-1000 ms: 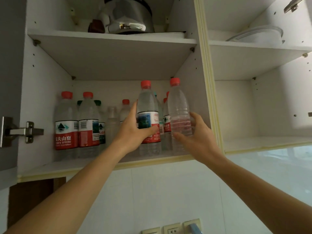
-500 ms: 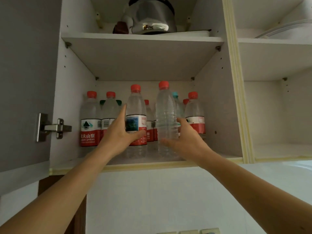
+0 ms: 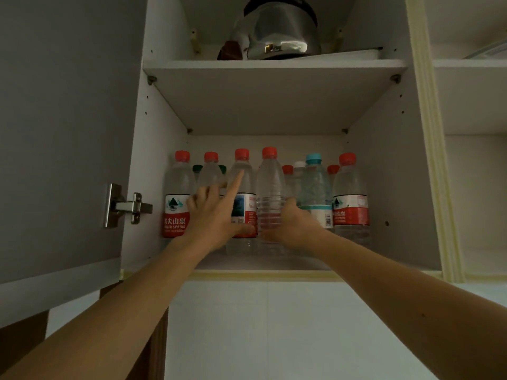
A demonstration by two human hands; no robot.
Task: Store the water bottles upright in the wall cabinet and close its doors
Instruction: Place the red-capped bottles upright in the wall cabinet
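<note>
We are seating 2 bottles upright on the lower shelf [image 3: 263, 263]. Our left hand [image 3: 216, 218] rests straight-fingered against the labelled bottle [image 3: 242, 198]; our right hand [image 3: 295, 224] curls round the clear bottle [image 3: 270, 193]. Next: let go, then swing the door [image 3: 60, 133] closed.

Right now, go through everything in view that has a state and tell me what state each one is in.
Left cabinet door: open.
Front-row bottles: upright, capped.
Labelled bottle: upright, left hand against it, forefinger straight.
Unlabelled bottle: upright, right hand curled round its base.
Blue-capped bottle: upright, capped.
Kettle: upright on the top shelf.
</note>
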